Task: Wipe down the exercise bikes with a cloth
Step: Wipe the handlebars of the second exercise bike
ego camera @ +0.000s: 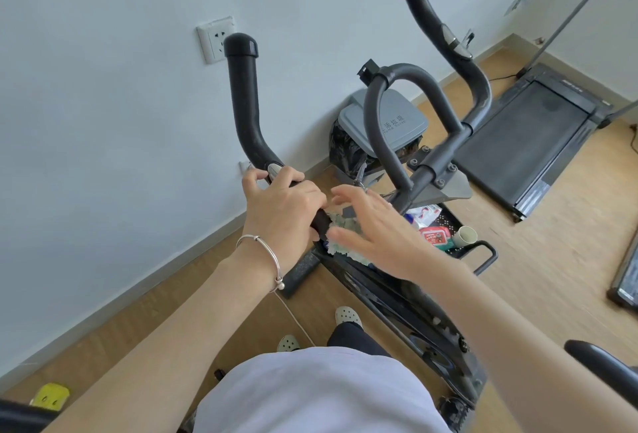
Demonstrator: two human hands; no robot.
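A black exercise bike (407, 298) stands in front of me, its two curved handlebars rising towards the wall. My left hand (283, 208) grips the lower part of the left handlebar (247, 111), just below its silver pulse sensor. My right hand (376, 232) hovers beside it with fingers spread and straight. Under that hand lies a pale green cloth (341, 229), draped over the bar; I cannot tell whether the palm touches it. The right handlebar (431, 15) and the grey centre loop (404, 87) stand free.
A grey lidded bin (383, 122) with a black bag stands by the wall. A black tray (448, 225) with packets and a paper cup sits right of the bike. A treadmill (531, 136) lies at the right, a wall socket (214, 39) at the upper left. My feet stand beside the frame.
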